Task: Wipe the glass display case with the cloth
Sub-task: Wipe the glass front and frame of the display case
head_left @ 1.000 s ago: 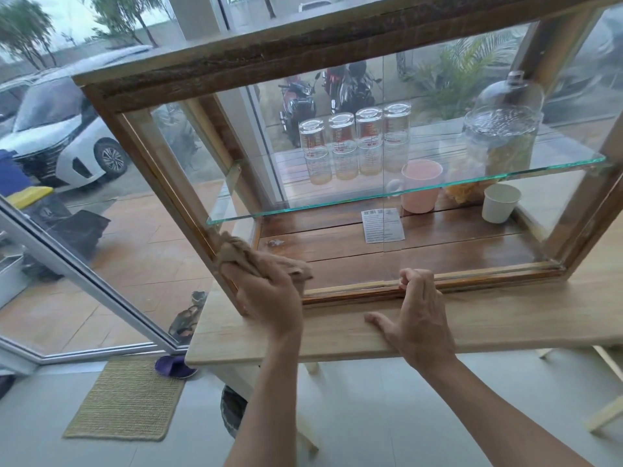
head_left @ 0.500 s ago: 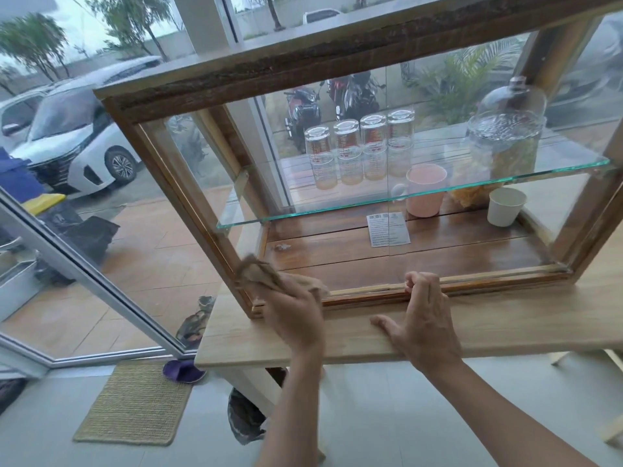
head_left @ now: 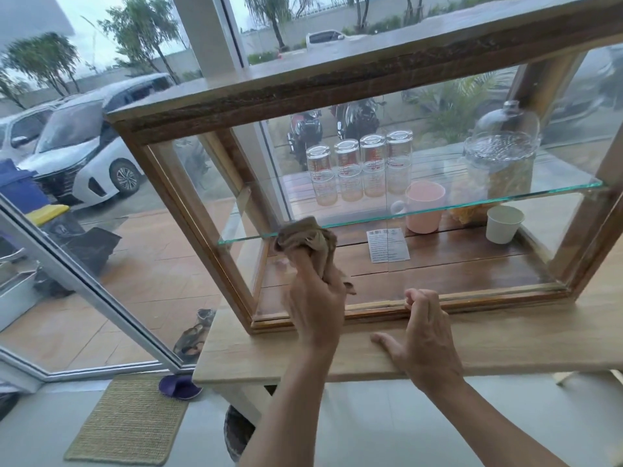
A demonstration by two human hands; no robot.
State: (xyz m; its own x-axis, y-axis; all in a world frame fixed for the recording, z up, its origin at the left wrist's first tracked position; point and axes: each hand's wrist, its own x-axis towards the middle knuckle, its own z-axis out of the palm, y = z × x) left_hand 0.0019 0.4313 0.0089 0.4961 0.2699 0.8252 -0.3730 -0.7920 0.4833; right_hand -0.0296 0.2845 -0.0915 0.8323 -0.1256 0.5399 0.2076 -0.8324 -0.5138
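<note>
A wood-framed glass display case (head_left: 337, 79) stands on a light wooden table (head_left: 505, 342). My left hand (head_left: 315, 305) grips a bunched brown cloth (head_left: 308, 239) and presses it against the front glass, level with the left end of the glass shelf (head_left: 472, 202). My right hand (head_left: 426, 338) rests on the table with its fingers curled against the case's bottom frame rail, holding nothing.
Inside the case are several upturned glasses (head_left: 360, 166), a pink mug (head_left: 423, 207), a white paper cup (head_left: 504, 224), a lidded glass jar (head_left: 502, 153) and a label card (head_left: 387, 246). A woven mat (head_left: 129, 419) and sandals (head_left: 194, 335) lie on the floor to the left.
My left hand has carried the cloth from the case's lower left corner up and to the right onto the front glass. The right hand has stayed on the bottom rail.
</note>
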